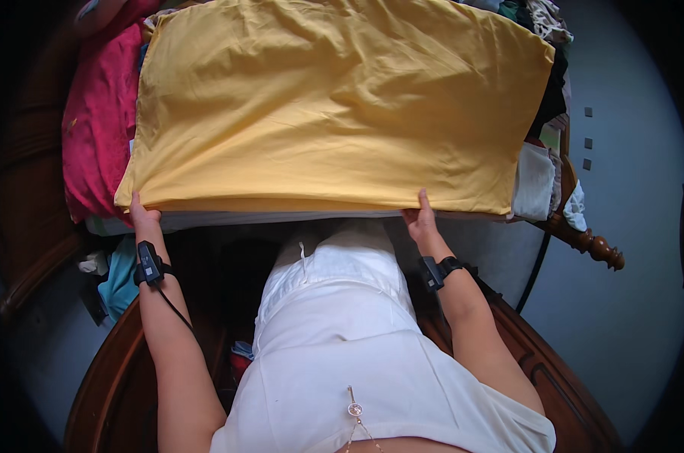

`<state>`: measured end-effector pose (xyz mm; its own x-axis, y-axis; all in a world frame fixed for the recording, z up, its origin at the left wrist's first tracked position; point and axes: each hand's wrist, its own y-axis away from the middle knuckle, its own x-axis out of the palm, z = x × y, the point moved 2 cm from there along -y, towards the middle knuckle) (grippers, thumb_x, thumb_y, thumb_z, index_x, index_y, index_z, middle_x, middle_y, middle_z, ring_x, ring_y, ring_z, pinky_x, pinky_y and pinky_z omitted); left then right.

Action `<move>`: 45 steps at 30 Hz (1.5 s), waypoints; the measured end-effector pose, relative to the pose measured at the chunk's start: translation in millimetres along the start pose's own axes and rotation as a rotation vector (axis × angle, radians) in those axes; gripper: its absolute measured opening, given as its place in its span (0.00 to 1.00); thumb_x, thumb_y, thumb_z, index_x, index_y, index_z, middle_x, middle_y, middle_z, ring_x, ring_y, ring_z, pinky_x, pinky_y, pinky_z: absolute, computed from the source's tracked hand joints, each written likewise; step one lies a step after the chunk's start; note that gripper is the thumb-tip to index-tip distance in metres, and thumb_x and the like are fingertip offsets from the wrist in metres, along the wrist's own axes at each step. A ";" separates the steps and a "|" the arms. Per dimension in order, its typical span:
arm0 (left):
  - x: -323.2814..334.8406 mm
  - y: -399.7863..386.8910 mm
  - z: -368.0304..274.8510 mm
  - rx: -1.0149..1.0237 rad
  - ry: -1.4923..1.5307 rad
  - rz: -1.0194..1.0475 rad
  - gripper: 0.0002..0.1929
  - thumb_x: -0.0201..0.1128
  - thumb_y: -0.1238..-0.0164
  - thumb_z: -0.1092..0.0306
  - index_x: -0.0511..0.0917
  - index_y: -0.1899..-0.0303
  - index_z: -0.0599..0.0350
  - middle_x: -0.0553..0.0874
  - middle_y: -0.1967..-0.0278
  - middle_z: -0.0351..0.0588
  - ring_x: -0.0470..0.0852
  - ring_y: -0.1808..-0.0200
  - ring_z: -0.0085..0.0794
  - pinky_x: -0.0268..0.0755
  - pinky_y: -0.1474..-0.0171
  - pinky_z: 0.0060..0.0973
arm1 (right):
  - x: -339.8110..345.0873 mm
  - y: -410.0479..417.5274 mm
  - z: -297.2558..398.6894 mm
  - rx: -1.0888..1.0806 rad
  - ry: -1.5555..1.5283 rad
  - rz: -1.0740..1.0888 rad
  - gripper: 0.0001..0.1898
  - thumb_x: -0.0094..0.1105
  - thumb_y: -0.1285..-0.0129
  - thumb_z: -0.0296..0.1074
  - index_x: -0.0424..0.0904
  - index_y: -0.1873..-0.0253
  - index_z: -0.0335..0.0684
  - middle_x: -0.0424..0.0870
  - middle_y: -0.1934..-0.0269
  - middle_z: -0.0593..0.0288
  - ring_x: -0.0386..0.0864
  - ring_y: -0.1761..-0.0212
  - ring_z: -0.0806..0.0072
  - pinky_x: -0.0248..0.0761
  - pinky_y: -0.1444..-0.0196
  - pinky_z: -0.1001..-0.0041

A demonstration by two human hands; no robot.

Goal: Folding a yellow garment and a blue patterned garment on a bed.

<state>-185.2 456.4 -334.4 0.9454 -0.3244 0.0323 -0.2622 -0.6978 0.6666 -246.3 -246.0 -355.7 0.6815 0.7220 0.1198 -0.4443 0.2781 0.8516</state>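
Note:
A large yellow cloth (330,107) lies spread and slightly wrinkled over the bed in front of me. My left hand (144,212) grips its near edge close to the left corner, thumb on top and fingers beneath. Further right along the same edge, my right hand (421,218) pinches the cloth the same way, a little short of the right corner. The near edge runs nearly straight between both hands. What lies under the cloth is hidden. Each wrist wears a strapped black device.
Pink fabric (98,130) lies left of the cloth. Folded white cloth (531,181) and other garments lie right, near a turned wooden bedpost (602,249). Carved wooden furniture (109,368) stands around me below. A turquoise cloth (118,283) hangs at lower left.

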 end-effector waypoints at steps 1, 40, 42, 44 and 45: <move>-0.1 -0.5 -3.8 -0.004 -0.007 0.001 0.23 0.62 0.35 0.60 0.71 0.42 0.58 0.78 0.46 0.54 0.78 0.46 0.48 0.71 0.43 0.50 | -5.9 -4.6 7.7 -0.009 -0.133 -0.024 0.18 0.62 0.38 0.49 0.75 0.51 0.44 0.84 0.58 0.63 0.83 0.61 0.69 0.78 0.61 0.72; 63.0 6.4 -60.5 0.105 -0.460 0.144 0.21 0.58 0.35 0.63 0.70 0.44 0.60 0.82 0.54 0.51 0.82 0.57 0.41 0.77 0.56 0.35 | -67.6 -5.1 253.2 -0.492 0.102 -0.352 0.20 0.59 0.39 0.42 0.74 0.48 0.33 0.80 0.53 0.56 0.79 0.52 0.69 0.74 0.49 0.74; 131.2 25.8 -96.7 0.007 -0.081 0.302 0.17 0.59 0.34 0.66 0.73 0.45 0.55 0.83 0.52 0.49 0.83 0.57 0.41 0.78 0.54 0.36 | 10.2 11.8 324.1 -0.573 -0.048 -0.034 0.20 0.55 0.34 0.38 0.70 0.41 0.35 0.79 0.48 0.52 0.79 0.49 0.62 0.72 0.42 0.62; 199.6 68.2 -159.5 0.191 -0.006 0.528 0.18 0.53 0.29 0.57 0.72 0.43 0.53 0.81 0.48 0.49 0.81 0.50 0.43 0.74 0.46 0.44 | 78.6 57.1 397.7 -0.696 -0.101 0.221 0.19 0.50 0.31 0.37 0.66 0.40 0.33 0.76 0.47 0.49 0.78 0.47 0.59 0.73 0.43 0.60; 224.2 98.5 -191.5 0.283 0.100 0.592 0.18 0.51 0.28 0.57 0.71 0.42 0.54 0.79 0.47 0.51 0.78 0.46 0.44 0.71 0.42 0.45 | 103.0 89.8 433.3 -0.859 -0.033 0.300 0.20 0.48 0.29 0.40 0.66 0.40 0.33 0.76 0.47 0.49 0.77 0.46 0.59 0.73 0.42 0.59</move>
<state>38.1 437.3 -118.9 0.6361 -0.6534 0.4105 -0.7706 -0.5655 0.2940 36.0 -421.1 -45.8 0.4773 0.8256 0.3008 -0.8773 0.4669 0.1106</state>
